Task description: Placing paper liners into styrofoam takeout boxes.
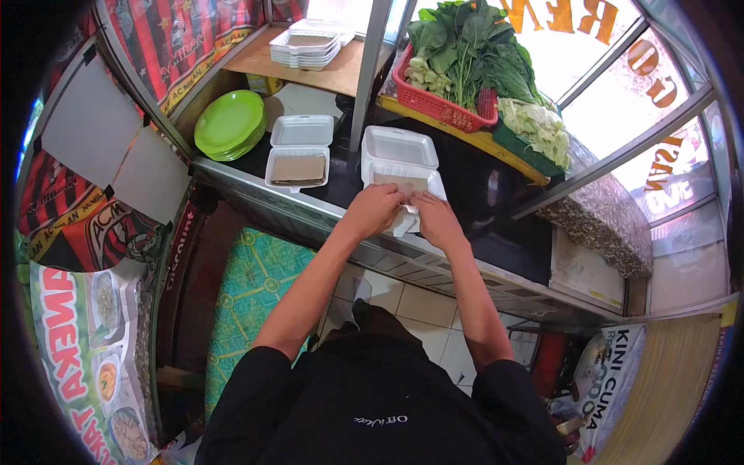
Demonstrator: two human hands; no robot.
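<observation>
An open white foam food box (401,148) sits at the counter's front edge with its lid tipped back. Brown paper (395,181) lines its base. My left hand (375,209) has its bent fingertips at the paper's near left part. From the right, my right hand (436,215) meets it at the box's front. Between the two hands a crumpled white piece (405,222) hangs over the near edge; its material is unclear. My fingers hide what they may pinch. To the left stands a second open foam box (299,131) with brown paper (298,170) inside.
Green plates (229,125) are stacked at left on the black counter (488,226). More foam boxes (305,49) sit on a wooden shelf (256,55). A red basket (447,110) of leafy greens (465,52) stands behind. A metal post (367,81) rises between the foam boxes.
</observation>
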